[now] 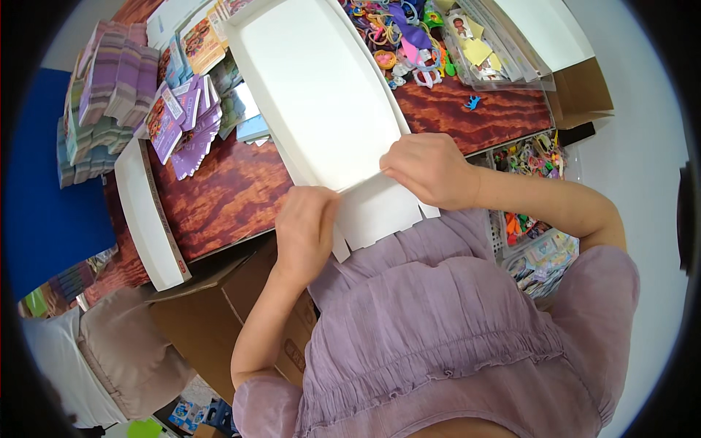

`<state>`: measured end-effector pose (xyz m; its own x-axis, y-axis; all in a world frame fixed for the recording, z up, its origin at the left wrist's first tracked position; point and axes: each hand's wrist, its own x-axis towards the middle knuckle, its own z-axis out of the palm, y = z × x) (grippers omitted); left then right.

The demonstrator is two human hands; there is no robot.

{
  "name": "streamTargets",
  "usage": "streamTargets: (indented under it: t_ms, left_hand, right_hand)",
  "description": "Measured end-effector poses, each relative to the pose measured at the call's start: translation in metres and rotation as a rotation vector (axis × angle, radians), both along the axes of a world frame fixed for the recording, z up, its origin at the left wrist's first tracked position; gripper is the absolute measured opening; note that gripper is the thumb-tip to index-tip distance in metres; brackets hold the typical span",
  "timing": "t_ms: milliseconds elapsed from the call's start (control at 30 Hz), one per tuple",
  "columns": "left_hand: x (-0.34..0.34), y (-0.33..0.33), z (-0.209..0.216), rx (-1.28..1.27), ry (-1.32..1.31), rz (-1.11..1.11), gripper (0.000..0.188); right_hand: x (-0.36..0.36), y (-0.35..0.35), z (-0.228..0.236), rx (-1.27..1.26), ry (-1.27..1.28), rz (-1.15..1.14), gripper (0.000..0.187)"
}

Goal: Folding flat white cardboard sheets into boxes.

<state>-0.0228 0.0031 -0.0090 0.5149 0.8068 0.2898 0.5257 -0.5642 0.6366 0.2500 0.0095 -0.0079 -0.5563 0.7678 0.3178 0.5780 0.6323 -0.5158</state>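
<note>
An open white box (328, 95) is held lengthwise in front of the body, its far part set over the tabletop (226, 208) and its near end brought past the edge, above the lap. The near left corner is pinched by the left grip (305, 230), its fingers closed on the card; the near right corner is clamped in the same way by the right grip (431, 171). The fingertips are partly hidden by the card. Between the two, a notched flap (383, 215) is hung toward the purple dress (431, 314). To the left of the box, purple packs (191, 124) are fanned out, with tall stacks (117, 80) of similar packs piled beyond them, and a narrow white tray (150, 219) is laid along the edge. To the right, mixed trinkets (409, 33) are heaped beside a clear bin (504, 84) in which yellow papers (478, 51) are held, and a small blue figure (472, 102) is left just below it. Under the tabletop, more trinkets (529, 164) are kept at the right, and a brown carton (212, 310) is placed at the left, near another person (128, 350).
</note>
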Motion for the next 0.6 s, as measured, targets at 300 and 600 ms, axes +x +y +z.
streamTargets:
  t_ms: [300,600]
  left_hand:
    - [0.019,0.006,0.013,-0.480,0.018,0.356,0.017]
    - [0.007,0.001,-0.001,0.097,0.228,-0.006,0.012]
  right_hand:
    - [-0.011,0.011,0.012,0.284,-0.171,-0.058,0.028]
    - [-0.028,0.008,-0.008,0.074,-0.102,0.089,0.012]
